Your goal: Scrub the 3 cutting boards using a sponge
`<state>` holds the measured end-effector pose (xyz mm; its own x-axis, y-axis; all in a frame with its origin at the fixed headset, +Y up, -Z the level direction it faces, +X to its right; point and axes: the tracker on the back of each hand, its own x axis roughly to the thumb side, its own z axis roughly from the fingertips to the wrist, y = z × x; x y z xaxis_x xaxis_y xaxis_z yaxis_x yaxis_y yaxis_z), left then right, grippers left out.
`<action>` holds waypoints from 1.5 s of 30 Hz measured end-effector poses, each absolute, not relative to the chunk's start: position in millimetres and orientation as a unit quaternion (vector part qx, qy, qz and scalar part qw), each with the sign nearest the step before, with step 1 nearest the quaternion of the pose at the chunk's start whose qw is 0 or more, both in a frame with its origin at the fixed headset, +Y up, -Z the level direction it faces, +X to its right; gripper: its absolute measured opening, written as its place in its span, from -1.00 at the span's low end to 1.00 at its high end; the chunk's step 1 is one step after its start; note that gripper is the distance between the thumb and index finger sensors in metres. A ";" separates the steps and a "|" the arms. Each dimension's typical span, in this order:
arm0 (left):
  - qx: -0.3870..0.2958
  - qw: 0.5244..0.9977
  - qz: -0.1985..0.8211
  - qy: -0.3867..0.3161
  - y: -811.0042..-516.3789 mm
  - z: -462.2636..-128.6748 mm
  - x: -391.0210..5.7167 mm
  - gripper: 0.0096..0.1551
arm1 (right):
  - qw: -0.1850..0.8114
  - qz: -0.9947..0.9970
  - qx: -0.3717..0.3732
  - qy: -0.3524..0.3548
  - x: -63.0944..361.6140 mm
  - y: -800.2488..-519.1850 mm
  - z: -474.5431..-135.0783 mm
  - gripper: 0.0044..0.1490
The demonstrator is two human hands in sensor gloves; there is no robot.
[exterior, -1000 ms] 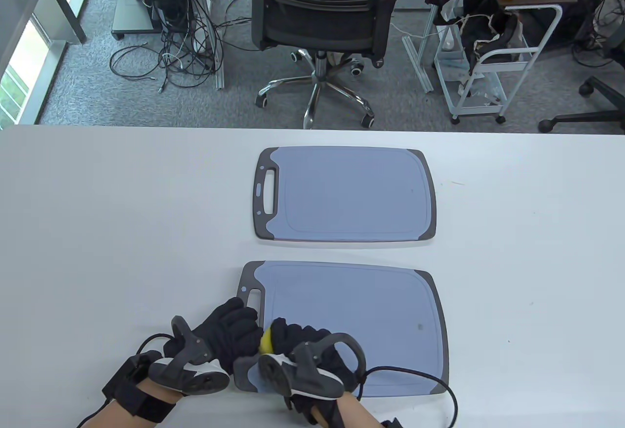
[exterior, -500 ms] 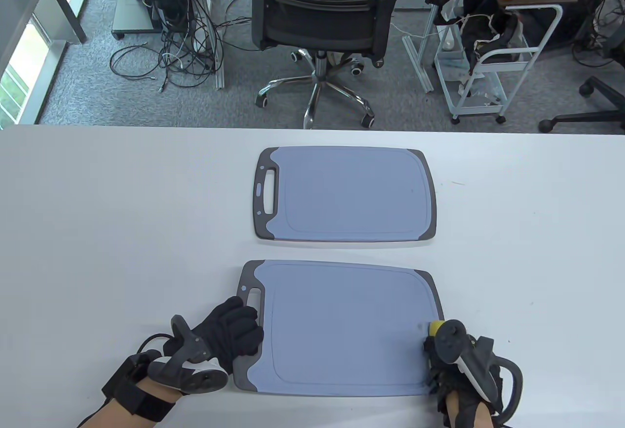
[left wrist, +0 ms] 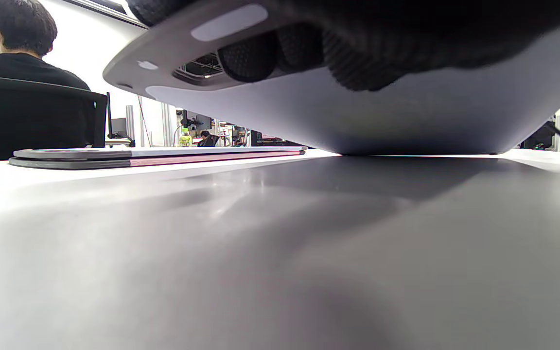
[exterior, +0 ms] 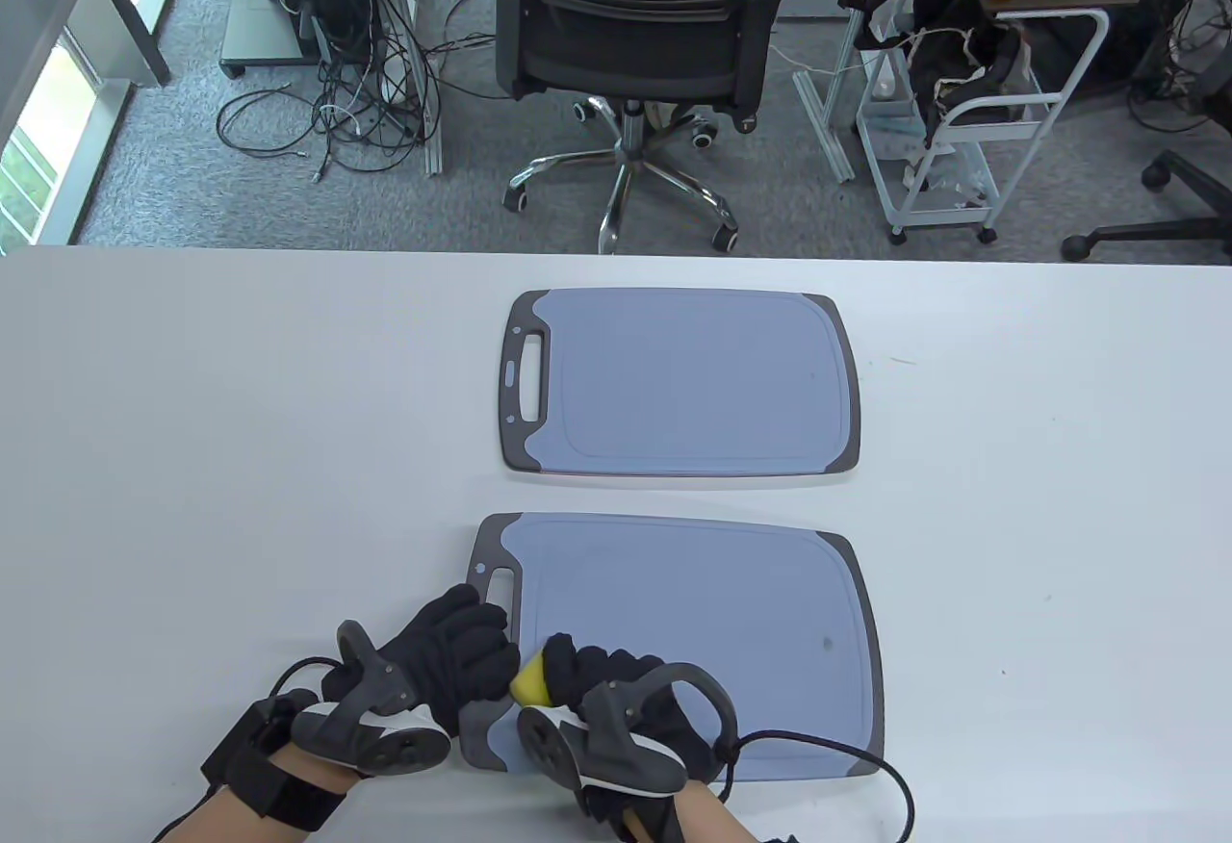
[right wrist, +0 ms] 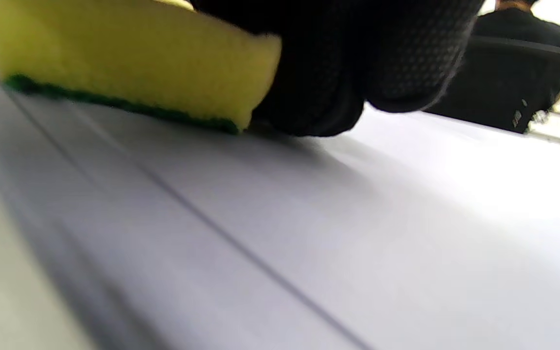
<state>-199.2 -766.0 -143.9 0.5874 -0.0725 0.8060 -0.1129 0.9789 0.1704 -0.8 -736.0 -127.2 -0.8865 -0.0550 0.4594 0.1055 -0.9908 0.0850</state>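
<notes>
While our left hand (exterior: pixel 452 655) curls its fingers (left wrist: pixel 345 58) round the handle end of the near cutting board (exterior: pixel 703 631), lifting that left edge off the white table (exterior: pixel 192 458), our right hand (exterior: pixel 616 689) grips the yellow sponge (exterior: pixel 529 682) and presses its green underside onto the board's near left part. Farther across the table lies the far cutting board (exterior: pixel 683 381), flat and well apart from our hands; from the left wrist it looks like two boards stacked, with a reddish layer between them
</notes>
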 end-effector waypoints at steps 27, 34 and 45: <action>0.095 0.887 0.010 -0.452 -765.7 -145.4 -198.4 -0.53 | 0.035 -0.970 -0.239 -0.020 -22.6 -737.3 -126.5 -0.04; 0.092 0.885 0.009 -0.456 -765.7 -145.6 -197.9 -0.52 | 0.030 -0.997 -0.027 -0.069 118.8 -759.9 -143.4 -0.05; 0.089 0.892 0.007 -0.444 -766.2 -149.5 -197.0 -0.53 | 0.022 -0.998 0.010 -0.066 166.5 -766.4 -133.8 -0.04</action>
